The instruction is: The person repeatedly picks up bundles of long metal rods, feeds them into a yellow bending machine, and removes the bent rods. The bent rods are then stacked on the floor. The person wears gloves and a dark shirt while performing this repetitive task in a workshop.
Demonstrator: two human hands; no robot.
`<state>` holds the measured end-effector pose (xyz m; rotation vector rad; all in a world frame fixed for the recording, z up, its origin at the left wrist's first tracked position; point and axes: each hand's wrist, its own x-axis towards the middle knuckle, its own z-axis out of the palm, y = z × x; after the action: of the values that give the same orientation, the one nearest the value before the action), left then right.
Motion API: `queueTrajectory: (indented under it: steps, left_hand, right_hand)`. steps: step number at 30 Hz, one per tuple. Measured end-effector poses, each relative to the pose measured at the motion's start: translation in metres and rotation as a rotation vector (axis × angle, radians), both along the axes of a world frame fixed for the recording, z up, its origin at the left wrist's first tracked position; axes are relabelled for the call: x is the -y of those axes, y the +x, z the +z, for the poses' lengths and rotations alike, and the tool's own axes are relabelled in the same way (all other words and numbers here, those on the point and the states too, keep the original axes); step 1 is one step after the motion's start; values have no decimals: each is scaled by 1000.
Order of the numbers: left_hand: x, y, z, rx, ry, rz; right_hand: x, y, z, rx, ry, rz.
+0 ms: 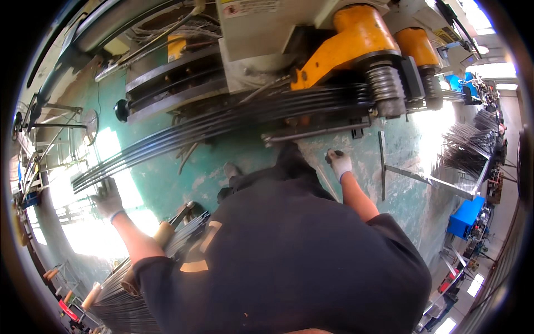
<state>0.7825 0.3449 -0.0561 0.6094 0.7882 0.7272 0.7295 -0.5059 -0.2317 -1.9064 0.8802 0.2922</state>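
A bundle of long dark metal bars (222, 126) runs from the machine's rollers down to the left, its free ends hanging over the floor. My left hand (109, 201), in a light work glove, is at the underside of those bars near their ends. Blur smears its fingers, and I cannot make out whether they grip the bars. My right hand (339, 163), in a white glove with dark fingertips, hangs low on the right, away from the bars. Its fingers are curled in, with nothing visible in them.
Ahead stands a machine with orange arms (356, 42) and coiled springs (385, 83). A metal frame (428, 177) stands on the green floor at right, beside a pile of thin rods (473, 142) and a blue box (466, 217). Another rod stack (125, 303) lies at lower left.
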Motion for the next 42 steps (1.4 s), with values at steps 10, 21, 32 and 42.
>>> queueTrajectory:
  steps: [10,21,32,42]
  left_hand:
    - [348,-21,-198,37,-407,-751]
    - [406,35,-104,-439,1416,-1106]
    - [405,13,-72,-513,2960,-987]
    - [421,33,68,371,-5,-802]
  right_hand:
    - [149,43,-65,40,-600,918]
    - [132,14,-15,-30,45,55]
    - [89,-32,96,313,-2,-205]
    - [76,108,256,1020,240,-418]
